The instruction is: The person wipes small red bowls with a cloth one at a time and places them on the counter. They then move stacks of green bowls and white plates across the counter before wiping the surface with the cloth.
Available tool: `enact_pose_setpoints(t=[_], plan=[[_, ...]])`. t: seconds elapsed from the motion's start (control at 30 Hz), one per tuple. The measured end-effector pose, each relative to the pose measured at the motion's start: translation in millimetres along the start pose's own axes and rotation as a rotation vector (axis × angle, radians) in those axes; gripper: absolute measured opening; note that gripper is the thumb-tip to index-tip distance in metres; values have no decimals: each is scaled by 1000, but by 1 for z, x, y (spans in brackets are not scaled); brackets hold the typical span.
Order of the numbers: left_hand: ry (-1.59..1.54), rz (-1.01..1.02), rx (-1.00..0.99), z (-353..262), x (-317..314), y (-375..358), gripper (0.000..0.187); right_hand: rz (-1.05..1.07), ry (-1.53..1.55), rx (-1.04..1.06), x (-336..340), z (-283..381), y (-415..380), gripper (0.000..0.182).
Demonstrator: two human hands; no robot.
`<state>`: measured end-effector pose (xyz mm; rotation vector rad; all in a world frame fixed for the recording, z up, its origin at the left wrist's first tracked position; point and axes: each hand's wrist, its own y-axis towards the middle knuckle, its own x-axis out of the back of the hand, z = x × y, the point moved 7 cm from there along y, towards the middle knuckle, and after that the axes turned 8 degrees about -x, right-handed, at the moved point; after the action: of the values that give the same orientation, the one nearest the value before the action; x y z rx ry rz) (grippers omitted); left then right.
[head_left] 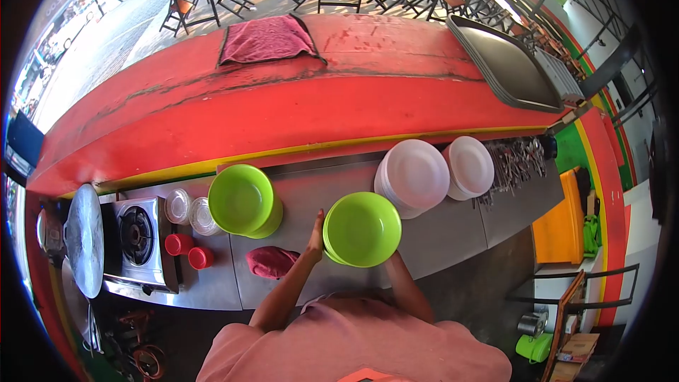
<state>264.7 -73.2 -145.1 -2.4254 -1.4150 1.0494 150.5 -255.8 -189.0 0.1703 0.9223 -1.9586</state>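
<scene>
Near the counter's front edge, a stack of green bowls point(362, 230) is held between my two hands. My left hand point(316, 235) presses against the left side of the bowls, its fingers pointing up along the rim. My right hand point(393, 259) is at their lower right, mostly hidden beneath the bowls, with its fingers out of sight. Another stack of green bowls point(242, 200) stands to the left on the metal counter point(318, 177). A crumpled dark red cloth point(271, 262) lies between that stack and my left forearm.
White plates point(417, 175) and smaller white plates point(470, 167) are stacked right, beside cutlery point(518, 163). A gas stove point(138, 233), clear lids point(178, 206) and red containers point(179, 243) are left. The red ledge point(283, 113) holds a cloth point(269, 39) and trays point(506, 60).
</scene>
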Motion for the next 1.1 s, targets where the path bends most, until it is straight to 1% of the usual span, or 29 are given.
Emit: enact_pose_setpoints(t=[0.13, 0.23, 0.33, 0.37, 0.57, 0.73, 0.87, 0.97, 1.07, 1.1], plan=[[-49, -12, -19, -26, 6, 7, 87, 64, -33, 52, -30, 13, 47, 46], [-91, -68, -78, -37, 18, 23, 84, 108, -53, 89, -45, 20, 78, 46], [-148, -75, -131, -48, 23, 39, 80, 142, -62, 126, -56, 26, 100, 46], [-185, -41, -78, -49, 25, 43, 75, 154, -65, 137, -59, 26, 106, 46], [-244, -37, -165, -48, 49, 86, 69, 194, -66, 203, -69, 35, 133, 46], [-255, -59, -176, -67, 39, 84, 64, 218, -71, 256, -73, 38, 149, 46], [-295, -11, -201, -61, 42, 87, 61, 224, -73, 301, -75, 35, 149, 46], [-213, -133, -227, -67, 38, 67, 62, 113, -100, 246, -68, 26, 143, 46], [-133, -281, -155, -68, 42, 35, 56, -170, -210, 3, -60, 23, 106, 41], [-56, -341, -204, -60, 56, 30, 54, -214, -228, -49, -59, 20, 92, 39]])
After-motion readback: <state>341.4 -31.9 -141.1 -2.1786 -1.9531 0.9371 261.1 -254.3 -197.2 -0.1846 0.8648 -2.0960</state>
